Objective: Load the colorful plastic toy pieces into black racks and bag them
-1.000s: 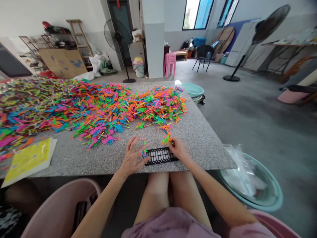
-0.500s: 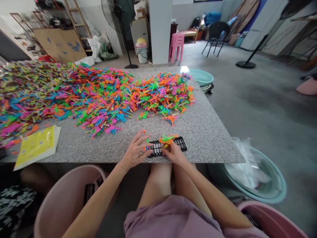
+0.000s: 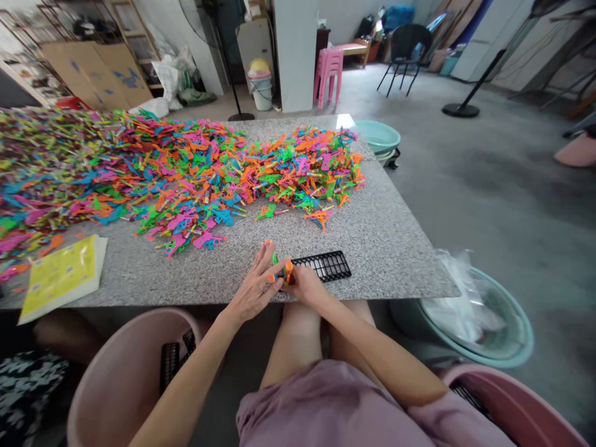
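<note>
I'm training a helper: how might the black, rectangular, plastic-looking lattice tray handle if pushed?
The tray seems light, being mostly gaps. Its straight edges suggest it's fairly stiff. Lying flat on the speckled grey stone tabletop, it would probably slide, not tip.

1. the person's left grip (image 3: 254,292) is reaching to the left end of a black lattice tray (image 3: 328,266), fingers extending.
2. the right grip (image 3: 306,285) is meeting it there, closing on a small orange piece (image 3: 289,268).
3. a multicoloured heap of plastic toys (image 3: 186,167) is covering the grey counter (image 3: 391,248) behind.
4. yellow sheets (image 3: 60,273) are lying leftward.
5. a pink tub (image 3: 109,372) is standing below, holding black racks (image 3: 169,363).
</note>
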`<control>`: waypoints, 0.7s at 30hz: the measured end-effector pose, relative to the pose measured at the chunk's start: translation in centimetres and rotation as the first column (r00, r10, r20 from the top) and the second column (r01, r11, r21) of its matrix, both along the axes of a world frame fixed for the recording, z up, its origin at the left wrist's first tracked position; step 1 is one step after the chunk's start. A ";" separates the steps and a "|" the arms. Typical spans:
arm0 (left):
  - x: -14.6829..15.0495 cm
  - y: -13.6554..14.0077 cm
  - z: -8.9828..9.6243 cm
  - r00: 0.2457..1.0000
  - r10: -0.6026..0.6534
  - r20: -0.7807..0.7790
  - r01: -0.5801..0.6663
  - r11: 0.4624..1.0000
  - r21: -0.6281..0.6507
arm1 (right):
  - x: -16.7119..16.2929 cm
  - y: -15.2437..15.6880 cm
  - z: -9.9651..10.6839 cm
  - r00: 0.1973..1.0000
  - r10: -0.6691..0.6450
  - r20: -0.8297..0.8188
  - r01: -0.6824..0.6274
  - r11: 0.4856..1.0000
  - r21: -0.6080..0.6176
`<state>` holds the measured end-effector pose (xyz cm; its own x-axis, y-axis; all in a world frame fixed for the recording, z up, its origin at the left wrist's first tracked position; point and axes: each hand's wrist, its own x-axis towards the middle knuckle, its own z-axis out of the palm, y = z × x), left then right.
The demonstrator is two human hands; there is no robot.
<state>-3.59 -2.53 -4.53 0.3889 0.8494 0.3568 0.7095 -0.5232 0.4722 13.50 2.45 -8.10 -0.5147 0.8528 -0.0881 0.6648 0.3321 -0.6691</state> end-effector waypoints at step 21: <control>-0.2 0.0 -2.2 0.997 -0.016 0.069 0.007 0.991 0.136 | 5.0 8.4 0.7 0.968 -0.245 0.049 0.229 0.949 0.216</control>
<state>-3.83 -2.50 -6.74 0.3685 0.7870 0.4949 0.6708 -0.5937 0.4445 18.53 10.84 -7.39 -0.2943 0.9529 0.0730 0.7866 0.2850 -0.5477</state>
